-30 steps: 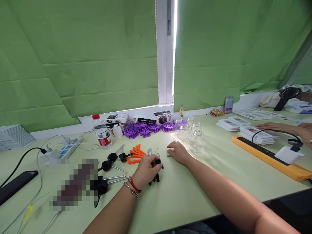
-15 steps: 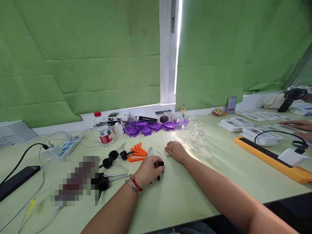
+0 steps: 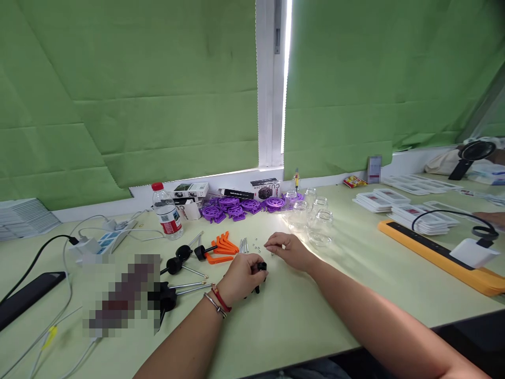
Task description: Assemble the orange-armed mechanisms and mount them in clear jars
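My left hand (image 3: 243, 275) is closed round a small black part (image 3: 261, 267) above the front middle of the table. Its wrist carries a red band and a metal bracelet. To the right, my right hand (image 3: 290, 251) has its thumb and fingertips pinched together, low over the table; anything between them is too small to make out. Several tiny nuts (image 3: 256, 246) lie just left of those fingertips. Metal screws (image 3: 243, 245) and orange hooked pieces (image 3: 224, 245) lie beyond my left hand. Black knobs with metal rods (image 3: 168, 296) are left of it.
Purple parts (image 3: 236, 208), boxes (image 3: 267, 189) and a bottle (image 3: 169, 216) stand along the back. Glass jars (image 3: 320, 229) are right of centre. An orange power strip (image 3: 430, 255), white card stacks (image 3: 418, 218) and another person's hand (image 3: 491, 218) are at the right. Cables run at the left.
My right hand has shifted slightly, its fingers now drawn together at the tips. My left hand stays nearly in place with the black part. The other person's hands have moved mostly out of view.
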